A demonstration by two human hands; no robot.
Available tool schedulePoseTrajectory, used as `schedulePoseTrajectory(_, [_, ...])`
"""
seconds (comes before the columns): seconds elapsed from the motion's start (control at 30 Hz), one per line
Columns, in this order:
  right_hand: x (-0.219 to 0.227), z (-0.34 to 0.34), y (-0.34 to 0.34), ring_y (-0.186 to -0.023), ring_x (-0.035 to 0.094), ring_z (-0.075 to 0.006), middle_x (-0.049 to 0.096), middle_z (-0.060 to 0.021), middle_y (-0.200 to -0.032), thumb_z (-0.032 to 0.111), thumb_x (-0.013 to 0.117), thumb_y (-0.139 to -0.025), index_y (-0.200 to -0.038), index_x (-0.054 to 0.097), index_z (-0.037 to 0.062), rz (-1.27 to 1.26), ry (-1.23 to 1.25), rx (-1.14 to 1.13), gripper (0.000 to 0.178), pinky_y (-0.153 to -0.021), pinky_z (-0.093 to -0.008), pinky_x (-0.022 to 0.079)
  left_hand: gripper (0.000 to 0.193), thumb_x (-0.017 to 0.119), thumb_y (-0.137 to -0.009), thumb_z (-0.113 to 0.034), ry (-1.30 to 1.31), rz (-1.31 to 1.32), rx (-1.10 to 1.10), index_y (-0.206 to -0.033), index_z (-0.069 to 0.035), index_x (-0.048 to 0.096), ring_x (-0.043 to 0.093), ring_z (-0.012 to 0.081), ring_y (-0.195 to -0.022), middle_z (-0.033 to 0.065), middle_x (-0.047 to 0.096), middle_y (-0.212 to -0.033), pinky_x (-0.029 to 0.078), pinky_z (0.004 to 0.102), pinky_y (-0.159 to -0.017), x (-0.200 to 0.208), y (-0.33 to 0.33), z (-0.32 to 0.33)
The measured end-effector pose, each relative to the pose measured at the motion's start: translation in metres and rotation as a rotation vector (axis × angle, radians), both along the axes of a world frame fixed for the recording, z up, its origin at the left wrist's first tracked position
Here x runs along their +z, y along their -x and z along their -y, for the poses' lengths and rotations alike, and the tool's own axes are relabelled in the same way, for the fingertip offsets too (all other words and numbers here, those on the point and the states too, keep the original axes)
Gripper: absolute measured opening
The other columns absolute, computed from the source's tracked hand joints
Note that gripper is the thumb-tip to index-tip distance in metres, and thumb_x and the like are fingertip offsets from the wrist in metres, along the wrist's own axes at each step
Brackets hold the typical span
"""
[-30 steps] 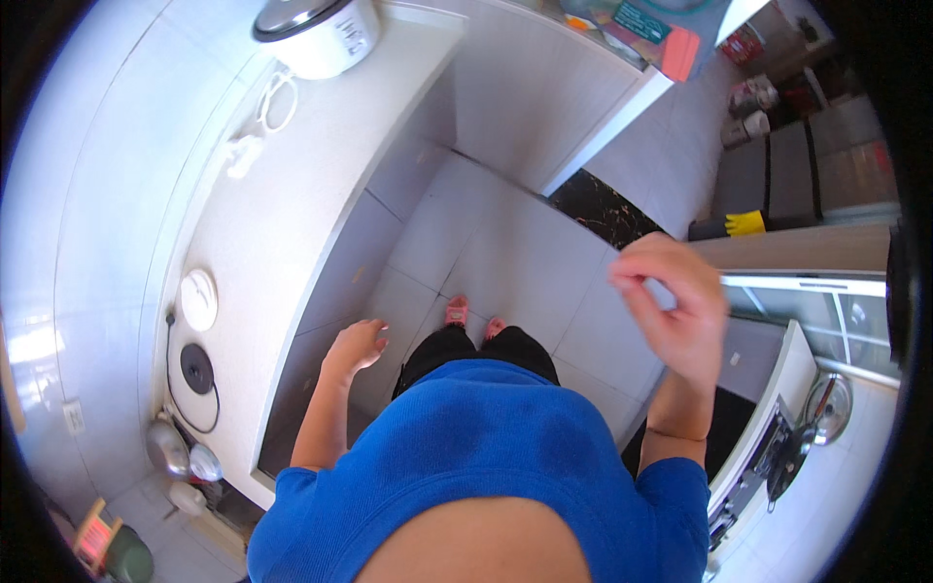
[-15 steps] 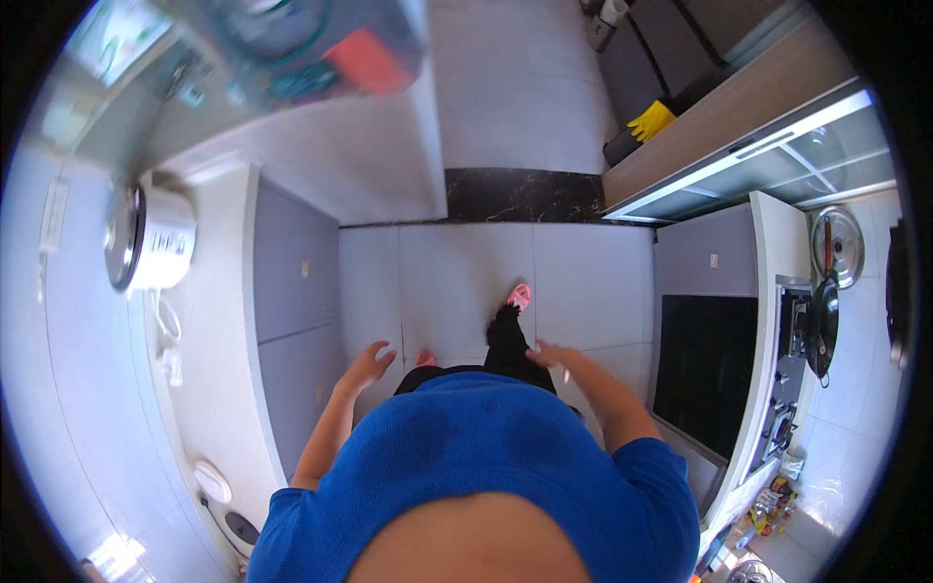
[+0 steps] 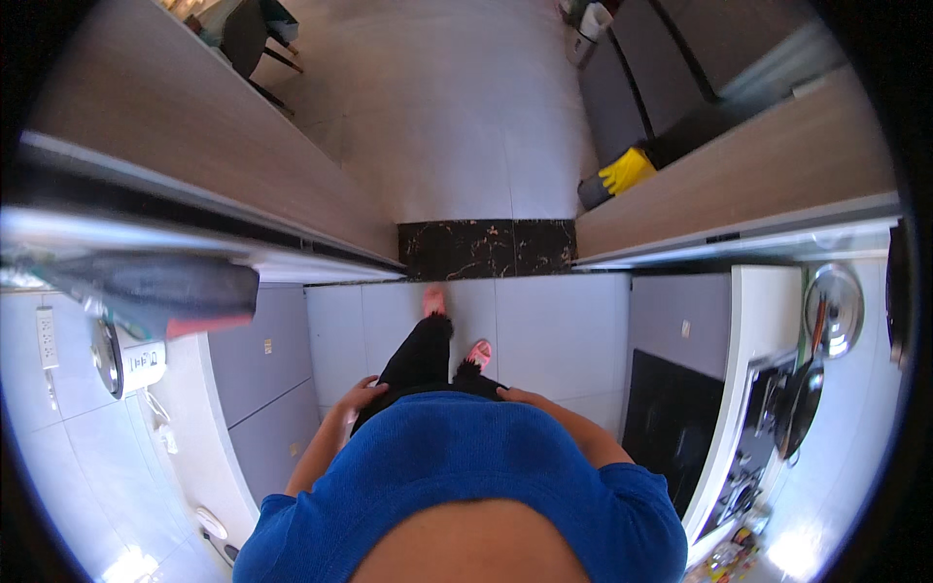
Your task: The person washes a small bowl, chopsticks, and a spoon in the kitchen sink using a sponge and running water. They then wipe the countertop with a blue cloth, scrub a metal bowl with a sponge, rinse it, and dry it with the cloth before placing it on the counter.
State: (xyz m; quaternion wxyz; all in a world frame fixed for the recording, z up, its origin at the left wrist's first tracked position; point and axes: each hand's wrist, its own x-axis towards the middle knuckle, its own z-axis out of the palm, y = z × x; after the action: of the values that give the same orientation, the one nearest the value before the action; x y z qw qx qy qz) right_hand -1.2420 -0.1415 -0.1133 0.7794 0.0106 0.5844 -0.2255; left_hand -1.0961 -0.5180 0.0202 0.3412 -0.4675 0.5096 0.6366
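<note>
My left hand [image 3: 362,396] hangs beside my left thigh, its fingers loosely extended and nothing in them. Close to my right thigh is my right hand [image 3: 517,394], partly covered by my blue shirt [image 3: 476,437]; its visible fingers are loosely stretched and carry nothing. Below are my black trousers [image 3: 416,352]. A pink slipper [image 3: 433,301] on my left foot is forward, just short of the dark threshold, with the other pink slipper [image 3: 479,354] behind it.
A black marble threshold [image 3: 486,250] crosses the doorway ahead. A yellow rubber glove [image 3: 628,171] lies beyond it to the right. Counters flank me: a white pot-like appliance [image 3: 141,361] at left, a wok [image 3: 799,408] at right. Far left stands a dark chair [image 3: 245,41].
I have stepped toward the doorway, my left foot now leading. Both hands have come closer to my thighs. The grey and red item at upper left has shifted down and left in view.
</note>
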Motion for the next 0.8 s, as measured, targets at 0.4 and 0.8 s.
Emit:
schedulePoseTrajectory(0.4, [0.018, 0.111, 0.288, -0.121, 0.035, -0.0344, 0.027, -0.0244, -0.135, 0.063, 0.045, -0.077, -0.136, 0.002, -0.0028, -0.360, -0.205, -0.071, 0.099, -0.096, -0.0403, 0.032, 0.041, 0.056, -0.082, -0.029, 0.138, 0.151, 0.415, -0.114, -0.007, 0.046, 0.057, 0.0205, -0.086, 0.0097, 0.057, -0.098, 0.047, 0.0342, -0.072, -0.048, 0.078, 0.018])
schedulePoseTrajectory(0.8, [0.123, 0.213, 0.575, -0.098, 0.051, -0.0463, 0.048, -0.0328, -0.111, 0.044, 0.045, -0.084, -0.118, 0.040, -0.0046, -0.790, -0.060, 0.569, 0.060, -0.083, -0.0484, 0.042, 0.032, 0.057, -0.081, -0.026, 0.111, 0.140, 0.653, -0.107, -0.007, 0.053, 0.056, 0.0176, -0.083, 0.0066, 0.059, -0.092, 0.046, 0.0328, -0.069, -0.049, 0.307, 0.009])
